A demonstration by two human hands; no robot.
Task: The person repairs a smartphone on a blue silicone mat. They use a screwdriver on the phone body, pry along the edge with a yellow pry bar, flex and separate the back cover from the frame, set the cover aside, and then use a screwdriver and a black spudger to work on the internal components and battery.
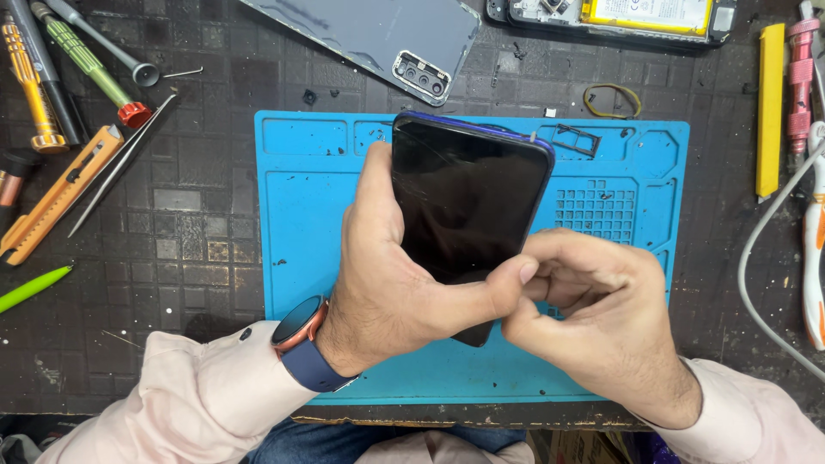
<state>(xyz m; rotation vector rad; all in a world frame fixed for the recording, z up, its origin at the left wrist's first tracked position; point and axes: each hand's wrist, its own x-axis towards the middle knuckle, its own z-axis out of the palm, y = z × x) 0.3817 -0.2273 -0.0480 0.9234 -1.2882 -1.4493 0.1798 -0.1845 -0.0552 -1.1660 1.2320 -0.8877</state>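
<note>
- My left hand (391, 283) is wrapped around a dark smartphone (464, 210), palm under its left edge, index finger running up that side and thumb crossing the lower part of the glass toward the right.
- My right hand (593, 301) is curled narrow, nearly a fist, thumb and bent forefinger pinched at the phone's lower right edge, just touching my left thumb tip. I cannot tell whether anything small sits in that pinch; the fingers cover it.
- The phone is held above the blue silicone work mat (301, 223), screen facing me, its long axis running from the hands up and slightly right, so the top end lies away from both hands. The left hand carries it; the right only meets one edge.
- A small card tray (577, 137) sits on the mat just beyond the phone's upper right corner.
- The phone's bottom end is hidden behind my hands, and faint marks on the glass may be cracks or glare; I cannot say which.
- Farther out on the dark bench: a grey back cover with camera window (378, 34), an opened phone with a yellow battery (644, 15) cut off by the top edge, a rubber band (612, 100), screwdrivers (77, 51), tweezers (120, 167), an orange utility knife (56, 202) and a white cable (756, 258).
</note>
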